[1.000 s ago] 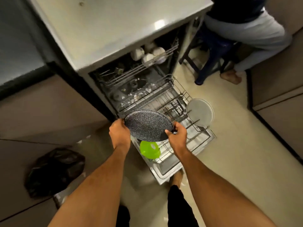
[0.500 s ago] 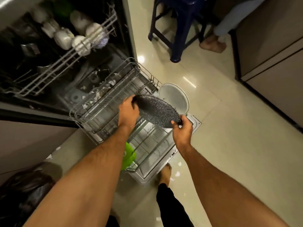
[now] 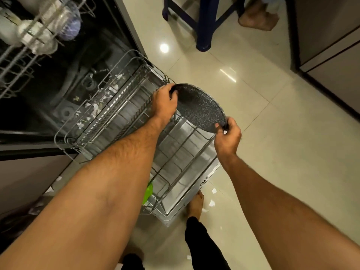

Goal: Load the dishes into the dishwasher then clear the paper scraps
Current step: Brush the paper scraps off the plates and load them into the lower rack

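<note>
— Why's the whole lower rack (image 3: 109, 121) pulled right out over the open dishwasher door (image 3: 194, 184)?

— So there's room to drop things in from above, I'd say. It's nearly bare, so any row of tines is free.

— And the dark speckled pan (image 3: 200, 108), why hold it tilted like that?

— Both hands have it by opposite edges, over the far right end of the rack. The left hand (image 3: 163, 103) is curled over the upper rim, the right hand (image 3: 228, 135) pinches the lower rim between thumb and fingers. Tilting it on edge suits standing it between the tines (flat, it would hog the rack). I can't tell whether its lower edge touches the wire yet.

— That green thing?

— A green bowl (image 3: 148, 192) sits at the near corner of the rack, mostly hidden behind the left forearm.

— And the white bits?

— Paper scraps (image 3: 212, 201) lie on the floor tiles beside the person's bare foot (image 3: 195, 205), with more caught along the rack's far side; those look like the later job, once the dishes are in.
</note>
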`<state>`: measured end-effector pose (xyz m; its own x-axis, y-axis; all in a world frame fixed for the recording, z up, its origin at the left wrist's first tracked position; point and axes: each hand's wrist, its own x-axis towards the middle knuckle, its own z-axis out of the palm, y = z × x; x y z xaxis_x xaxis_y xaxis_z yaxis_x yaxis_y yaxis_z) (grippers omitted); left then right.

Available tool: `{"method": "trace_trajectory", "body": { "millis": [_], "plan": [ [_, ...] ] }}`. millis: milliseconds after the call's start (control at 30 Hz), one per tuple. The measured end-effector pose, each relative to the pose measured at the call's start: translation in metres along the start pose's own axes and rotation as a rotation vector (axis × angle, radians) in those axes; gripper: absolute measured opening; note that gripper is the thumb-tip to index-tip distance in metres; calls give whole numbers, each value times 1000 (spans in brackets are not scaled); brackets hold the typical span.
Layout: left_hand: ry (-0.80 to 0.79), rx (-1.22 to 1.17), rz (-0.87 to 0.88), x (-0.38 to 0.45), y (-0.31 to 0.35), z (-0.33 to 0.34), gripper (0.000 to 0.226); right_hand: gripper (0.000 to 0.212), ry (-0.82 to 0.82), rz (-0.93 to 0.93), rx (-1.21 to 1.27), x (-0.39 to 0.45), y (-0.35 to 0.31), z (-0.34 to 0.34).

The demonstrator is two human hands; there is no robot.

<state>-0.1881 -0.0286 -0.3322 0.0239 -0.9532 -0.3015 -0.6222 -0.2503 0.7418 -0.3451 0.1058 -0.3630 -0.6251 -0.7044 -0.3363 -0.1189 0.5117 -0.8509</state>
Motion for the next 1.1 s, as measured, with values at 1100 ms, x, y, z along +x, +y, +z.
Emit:
{"method": "trace_trajectory", "body": {
  "millis": [1100],
  "plan": [
    [-152, 173, -13, -16, -50, 26, 42, 47, 14, 89, -361, -14, 5, 31]
  ]
}}
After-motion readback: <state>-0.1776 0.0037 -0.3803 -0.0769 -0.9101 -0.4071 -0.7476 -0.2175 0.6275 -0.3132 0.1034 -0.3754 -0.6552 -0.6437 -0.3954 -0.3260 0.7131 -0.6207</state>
